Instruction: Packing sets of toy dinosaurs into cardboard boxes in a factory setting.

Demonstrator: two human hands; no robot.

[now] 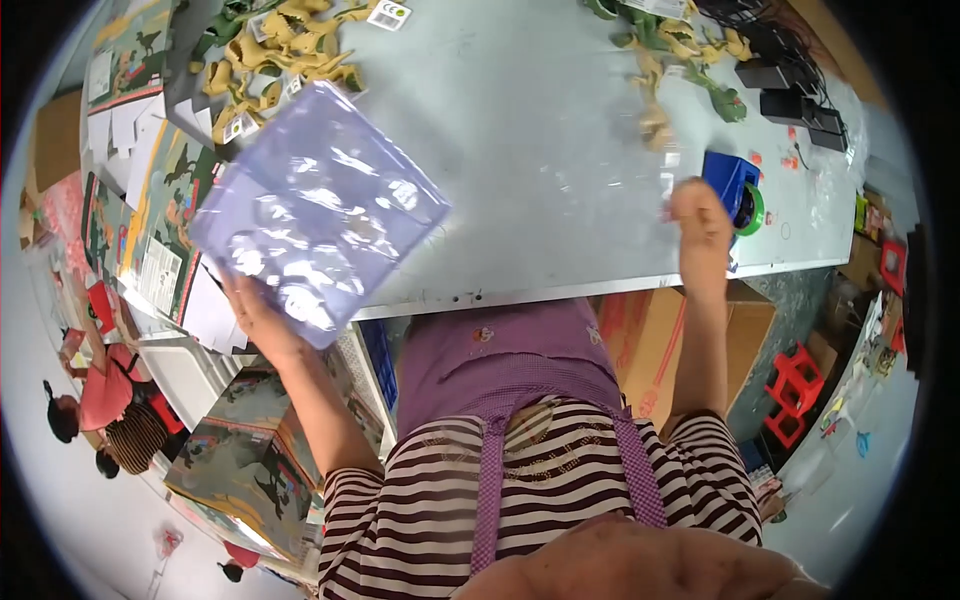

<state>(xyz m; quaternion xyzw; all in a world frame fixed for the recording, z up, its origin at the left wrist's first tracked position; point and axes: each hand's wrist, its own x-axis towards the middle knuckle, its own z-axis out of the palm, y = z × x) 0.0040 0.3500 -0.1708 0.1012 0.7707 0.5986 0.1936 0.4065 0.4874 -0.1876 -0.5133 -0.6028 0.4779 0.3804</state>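
Note:
My left hand grips the lower left edge of a clear plastic blister tray with moulded hollows, held tilted above the table. Light glares off its surface. My right hand is raised at the table's right front, its fingers closed together. Whether something thin is pinched in them is too blurred to make out. Just beside that hand stands a blue tape dispenser with a green roll. Yellow toy dinosaurs with paper tags lie in a heap beyond the tray.
More green and yellow toy dinosaurs lie at the far right, near black power adapters. Printed dinosaur boxes are piled on the left. A brown carton stands below the table edge. Other people sit at the left.

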